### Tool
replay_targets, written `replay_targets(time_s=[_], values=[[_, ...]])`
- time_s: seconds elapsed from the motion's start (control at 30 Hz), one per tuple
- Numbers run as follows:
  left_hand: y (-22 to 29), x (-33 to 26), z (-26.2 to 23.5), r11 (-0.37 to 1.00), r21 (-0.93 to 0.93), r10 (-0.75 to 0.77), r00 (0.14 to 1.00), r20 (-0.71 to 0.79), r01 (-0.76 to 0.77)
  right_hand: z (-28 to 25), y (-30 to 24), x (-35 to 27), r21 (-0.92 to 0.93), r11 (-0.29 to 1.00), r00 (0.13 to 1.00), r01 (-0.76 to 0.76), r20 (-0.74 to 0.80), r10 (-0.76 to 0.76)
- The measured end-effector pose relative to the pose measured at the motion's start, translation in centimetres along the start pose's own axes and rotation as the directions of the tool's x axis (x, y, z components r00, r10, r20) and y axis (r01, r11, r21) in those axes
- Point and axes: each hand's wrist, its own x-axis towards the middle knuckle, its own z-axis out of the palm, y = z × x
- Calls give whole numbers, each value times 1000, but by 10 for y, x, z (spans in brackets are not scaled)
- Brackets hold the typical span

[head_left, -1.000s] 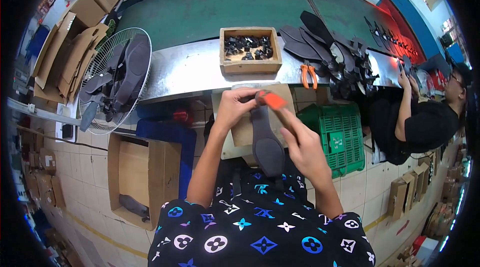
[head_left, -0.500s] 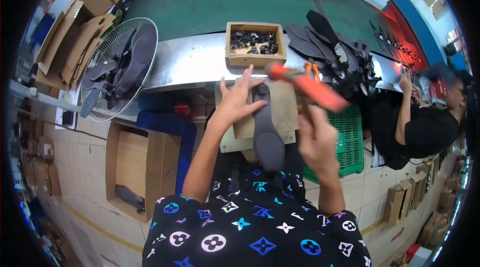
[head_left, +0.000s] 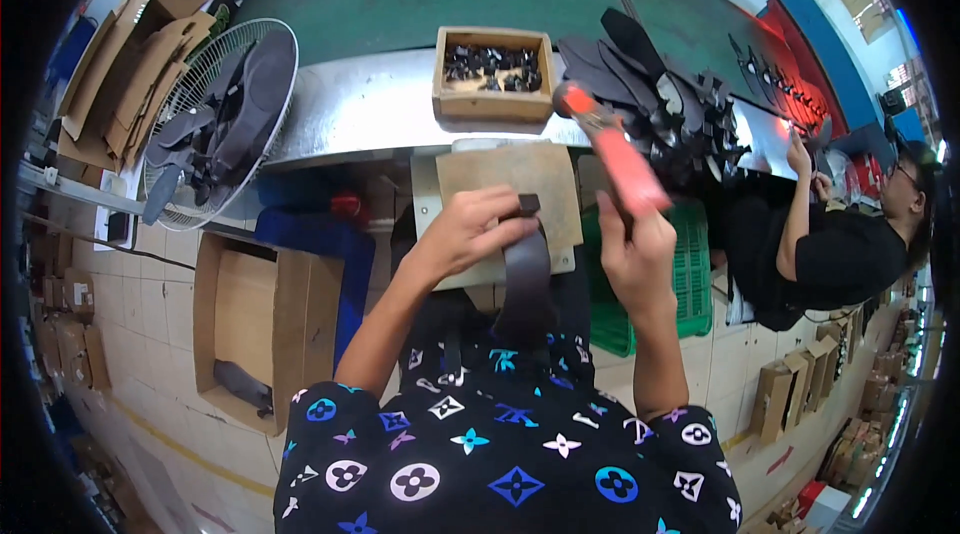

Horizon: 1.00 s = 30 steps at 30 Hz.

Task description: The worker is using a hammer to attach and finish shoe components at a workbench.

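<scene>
A dark grey shoe sole (head_left: 527, 279) is pinched between the thumb and fingers of my left hand (head_left: 468, 234). Its upper end, with a small black block-like piece (head_left: 529, 202), shows past the fingertips; the lower end hangs toward my lap. Beneath the hand lies a tan sheet (head_left: 505, 172) on a pale board (head_left: 428, 202). My right hand (head_left: 640, 254) is closed around a hammer (head_left: 625, 164) with a red body, raised to the right of the sheet and apart from the sole. Its handle is mostly hidden in the fist.
A wooden box (head_left: 492, 111) of small black parts stands on the metal ledge (head_left: 350, 114). Dark soles fill a white wire basket (head_left: 293, 94) at left and pile up (head_left: 640, 74) at right. A green crate (head_left: 697, 279) stands below. A co-worker (head_left: 840, 254) sits at right.
My left hand has gone from lying spread on the sole to gripping its upper end, and the sole has tilted up off the sheet. The hammer has turned steeper, still in my right hand.
</scene>
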Motion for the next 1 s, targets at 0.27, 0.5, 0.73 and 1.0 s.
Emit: replay_targets(time_s=[0.27,0.5,0.73,1.0], values=[[106,-41,-12,675,-663,-216,946,242,323,21,19,0,-199,929,892,313,399,-215],[102,-38,-18,556,-736,-49,899,435,387,-16,-19,25,749,659,766,75,379,-518],[96,-25,-18,583,-715,148,815,560,385,-15,-13,37,859,511,581,4,414,-701],[26,-48,-133,913,32,-172,455,-874,406,-19,100,48,-218,975,998,-53,7,55]])
